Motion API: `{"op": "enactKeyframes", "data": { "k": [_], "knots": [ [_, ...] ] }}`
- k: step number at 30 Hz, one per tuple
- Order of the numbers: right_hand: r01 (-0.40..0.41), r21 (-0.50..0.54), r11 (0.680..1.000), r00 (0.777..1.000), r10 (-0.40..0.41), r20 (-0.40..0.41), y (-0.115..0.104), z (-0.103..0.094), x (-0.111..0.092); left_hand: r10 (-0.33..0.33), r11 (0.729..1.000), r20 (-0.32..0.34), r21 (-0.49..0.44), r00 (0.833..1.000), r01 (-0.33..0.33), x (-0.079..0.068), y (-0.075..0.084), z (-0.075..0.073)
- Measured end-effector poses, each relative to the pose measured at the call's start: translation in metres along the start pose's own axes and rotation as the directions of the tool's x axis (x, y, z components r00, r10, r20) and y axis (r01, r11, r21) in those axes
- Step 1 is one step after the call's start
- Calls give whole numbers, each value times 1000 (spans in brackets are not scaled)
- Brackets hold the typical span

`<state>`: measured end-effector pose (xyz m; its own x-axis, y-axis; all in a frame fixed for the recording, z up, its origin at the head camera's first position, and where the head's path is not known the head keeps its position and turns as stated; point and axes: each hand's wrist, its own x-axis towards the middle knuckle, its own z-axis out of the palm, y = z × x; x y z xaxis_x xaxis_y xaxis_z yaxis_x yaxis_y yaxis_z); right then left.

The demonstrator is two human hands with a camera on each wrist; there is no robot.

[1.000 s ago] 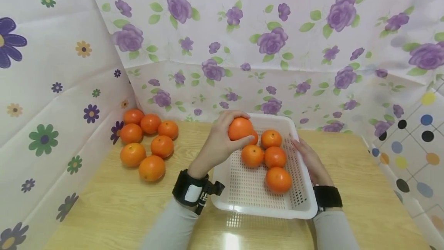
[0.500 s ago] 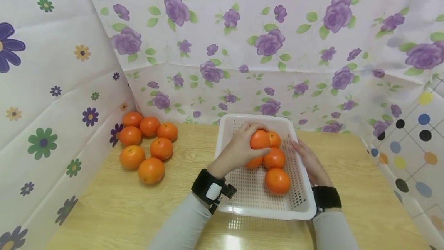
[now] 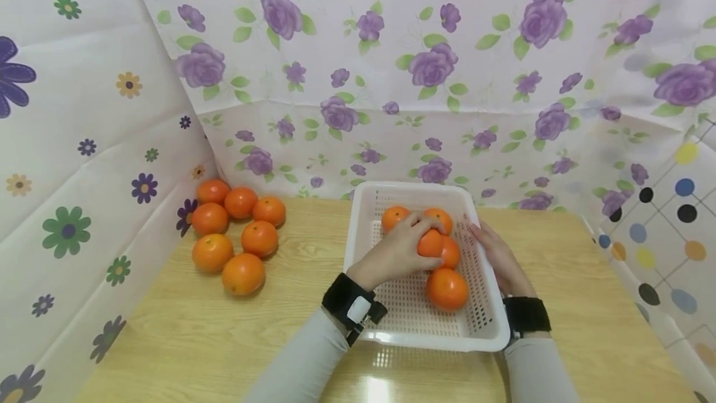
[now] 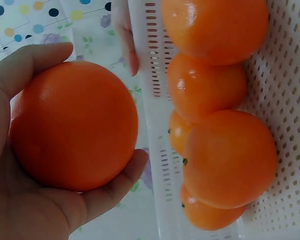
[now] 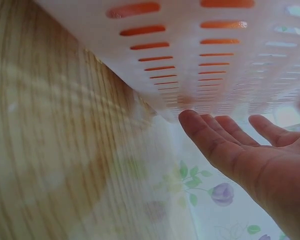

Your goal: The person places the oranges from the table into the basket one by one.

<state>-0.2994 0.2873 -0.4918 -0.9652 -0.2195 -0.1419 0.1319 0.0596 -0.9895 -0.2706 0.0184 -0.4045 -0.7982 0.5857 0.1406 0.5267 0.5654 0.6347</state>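
Observation:
My left hand [image 3: 399, 250] holds an orange [image 3: 430, 243] above the white plastic basket [image 3: 352, 235], fingers and thumb curled round its sides. In the left wrist view, that orange [image 4: 75, 126] is apart from the several oranges in the basket, among them a large orange [image 4: 230, 159]. At the basket's near right lies another orange [image 3: 447, 289]; one orange [image 3: 394, 217] at the back is partly behind my left hand. My right hand [image 3: 500, 260] rests at the basket's right side. The right wrist view shows its fingers [image 5: 210, 140] extended, at the slotted outer wall [image 5: 185, 50].
Several loose oranges [image 3: 260, 239] stand in a group on the wooden table [image 3: 184, 328], left of the basket. A flowered sheet [image 3: 313, 67] hangs behind the table. Patterned sheets also stand at the left [image 3: 95, 204] and right sides.
My left hand has carried the orange rightward and toward me, from the basket's back left to over its middle. The back left orange now shows more. My right hand stays at the basket's side.

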Motion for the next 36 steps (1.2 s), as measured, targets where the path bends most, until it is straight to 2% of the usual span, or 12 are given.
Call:
{"op": "enactKeyframes", "data": {
  "k": [8, 16, 20, 26, 31, 36],
  "knots": [
    [-3, 7, 1000, 1000, 3, 3, 0, 0, 0, -44, 999, 94, 2, 995, 44, 0, 1, 2],
    [-7, 3, 1000, 1000, 7, -5, 0, -1, 1, -69, 993, 226, 105, 972, 46, 0, -2, 6],
    [-6, 0, 1000, 1000, 6, -7, 0, 0, 1, -95, 983, 243, 176, 965, 53, -1, -2, 7],
    [-3, -8, 1000, 1000, 3, -12, -2, 0, 0, -116, 949, 272, 313, 955, 26, -2, -2, 12],
    [-3, -1, 1000, 1000, 3, -7, -1, -1, 0, -113, 942, 303, 334, 946, 6, -3, -4, 15],
    [3, 11, 1000, 1000, -3, 1, 0, -1, 1, -127, 946, 313, 322, 941, 20, -6, -4, 15]
  ]
}}
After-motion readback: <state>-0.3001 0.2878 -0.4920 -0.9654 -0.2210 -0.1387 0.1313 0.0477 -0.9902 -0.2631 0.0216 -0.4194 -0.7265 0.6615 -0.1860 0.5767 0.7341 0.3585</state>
